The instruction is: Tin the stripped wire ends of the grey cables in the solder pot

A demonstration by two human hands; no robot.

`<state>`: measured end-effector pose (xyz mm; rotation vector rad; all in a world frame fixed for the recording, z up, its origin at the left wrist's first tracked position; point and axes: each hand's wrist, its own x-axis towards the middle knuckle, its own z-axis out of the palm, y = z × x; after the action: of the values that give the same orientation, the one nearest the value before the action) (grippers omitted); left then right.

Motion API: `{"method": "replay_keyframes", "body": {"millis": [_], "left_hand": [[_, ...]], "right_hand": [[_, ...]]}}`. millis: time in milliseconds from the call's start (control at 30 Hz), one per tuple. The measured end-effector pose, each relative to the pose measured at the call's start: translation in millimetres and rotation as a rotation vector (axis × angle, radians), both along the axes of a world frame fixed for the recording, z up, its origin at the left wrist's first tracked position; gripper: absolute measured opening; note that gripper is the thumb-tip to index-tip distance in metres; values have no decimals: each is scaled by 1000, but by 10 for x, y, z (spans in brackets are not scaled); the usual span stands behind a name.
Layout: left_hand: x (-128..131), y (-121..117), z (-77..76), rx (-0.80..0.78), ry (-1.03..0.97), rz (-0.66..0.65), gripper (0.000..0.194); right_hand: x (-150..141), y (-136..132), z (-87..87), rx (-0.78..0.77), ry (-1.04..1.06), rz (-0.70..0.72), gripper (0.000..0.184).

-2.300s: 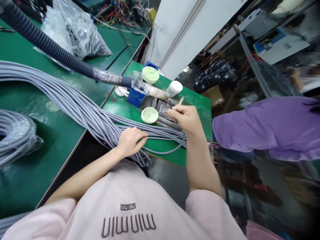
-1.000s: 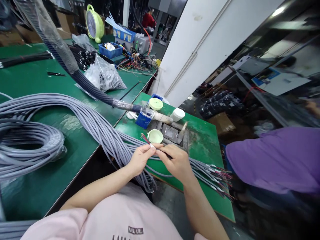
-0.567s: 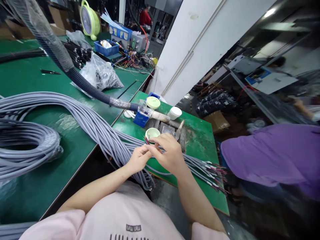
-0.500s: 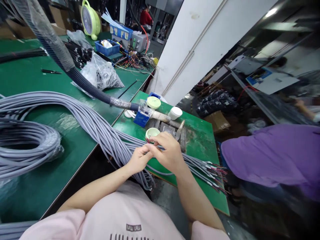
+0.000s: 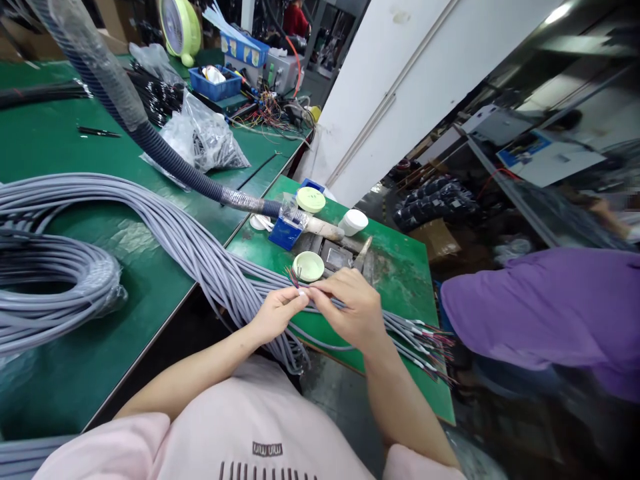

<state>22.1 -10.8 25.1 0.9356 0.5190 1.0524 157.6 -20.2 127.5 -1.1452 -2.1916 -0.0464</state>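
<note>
My left hand (image 5: 277, 312) and my right hand (image 5: 350, 308) meet over a thick bundle of grey cables (image 5: 165, 227) that runs across the green bench. Both pinch the end of one grey cable, whose thin red and dark wire ends (image 5: 291, 275) stick up between the fingertips. More stripped cable ends with coloured wires (image 5: 427, 343) fan out to the right of my right hand, over the small green table (image 5: 400, 267). A pale green round lid (image 5: 309, 266) lies just behind my fingers.
A dark corrugated hose (image 5: 130, 113) reaches to a blue box (image 5: 285, 233) beside a metal fixture (image 5: 340, 253). Another green lid (image 5: 310, 199) and a white cup (image 5: 353, 222) stand behind. A coiled cable bundle (image 5: 50, 293) lies left. A person in purple (image 5: 540, 313) sits right.
My right hand left the metal fixture and came back to meet my left hand. Both now pinch one cable end over the bundle. The view tilted up, showing more of the bench.
</note>
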Motion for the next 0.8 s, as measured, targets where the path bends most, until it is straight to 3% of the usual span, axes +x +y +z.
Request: {"method": "replay_keyframes", "body": {"millis": [167, 333, 600, 800], "left_hand": [[-34, -6, -1, -185, -195, -141, 40], [-24, 4, 37, -324, -312, -198, 38], [18, 36, 89, -346, -319, -191, 36], [46, 20, 86, -254, -215, -149, 37]], "right_hand": [[340, 37, 108, -26, -33, 127, 14], [484, 23, -23, -30, -98, 271, 35], [434, -112, -289, 26, -123, 308, 45], [440, -88, -298, 32, -47, 226, 38]]}}
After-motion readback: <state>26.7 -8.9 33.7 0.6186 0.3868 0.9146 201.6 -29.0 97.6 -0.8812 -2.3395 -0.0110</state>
